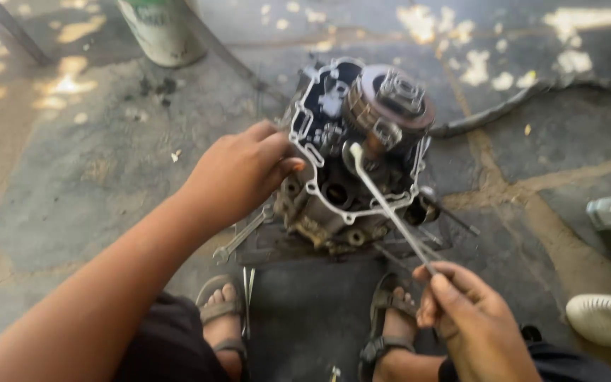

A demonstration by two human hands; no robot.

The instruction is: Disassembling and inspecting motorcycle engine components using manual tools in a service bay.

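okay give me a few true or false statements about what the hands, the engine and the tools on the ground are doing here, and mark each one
1. The left hand rests on the rim of the engine case. True.
2. The right hand is empty. False: it holds a long wrench by its lower end.
3. The wrench's upper end reaches in beside the clutch. True.
4. The engine sits on a workbench. False: it sits on the stone floor, in front of the person's sandalled feet.
5. A spanner lies on the ground below the left hand. True.
6. The bucket stands at lower right. False: it is at the top, left of the engine.
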